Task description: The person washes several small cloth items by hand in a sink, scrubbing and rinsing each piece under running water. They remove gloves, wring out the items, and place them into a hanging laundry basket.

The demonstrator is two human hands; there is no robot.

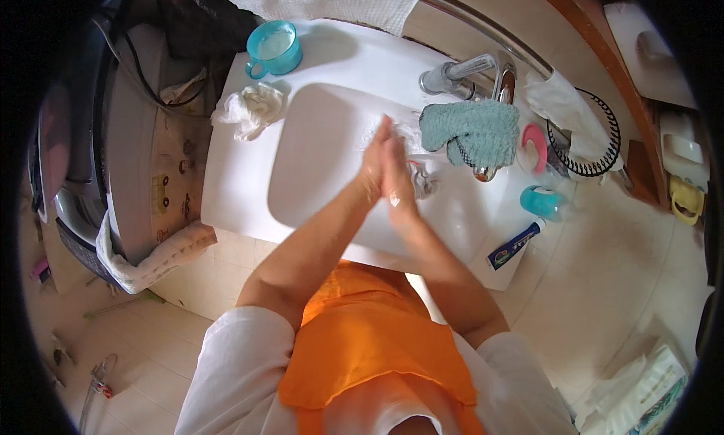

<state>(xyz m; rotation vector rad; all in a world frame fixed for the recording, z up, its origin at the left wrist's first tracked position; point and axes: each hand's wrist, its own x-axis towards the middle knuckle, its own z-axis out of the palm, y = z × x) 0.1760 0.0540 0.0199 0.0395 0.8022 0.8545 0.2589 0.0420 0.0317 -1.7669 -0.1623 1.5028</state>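
Over the basin of a white washbasin (317, 152), my left hand (374, 155) and my right hand (396, 166) are pressed palm to palm, both wet. Running or splashing water shows just beyond them. Whether anything lies between the palms cannot be seen. A small grey crumpled cloth (423, 180) lies in the basin beside my right hand. To the right, a green textured cloth (469, 131) is draped over the chrome faucet (485, 172).
A turquoise mug (285, 53) and a crumpled white cloth (249, 110) sit on the left rim. At the right stand a blue-green bottle (540, 202), a toothpaste tube (516, 245) and a pink-rimmed item (534, 148). A metal rail (486, 31) runs behind.
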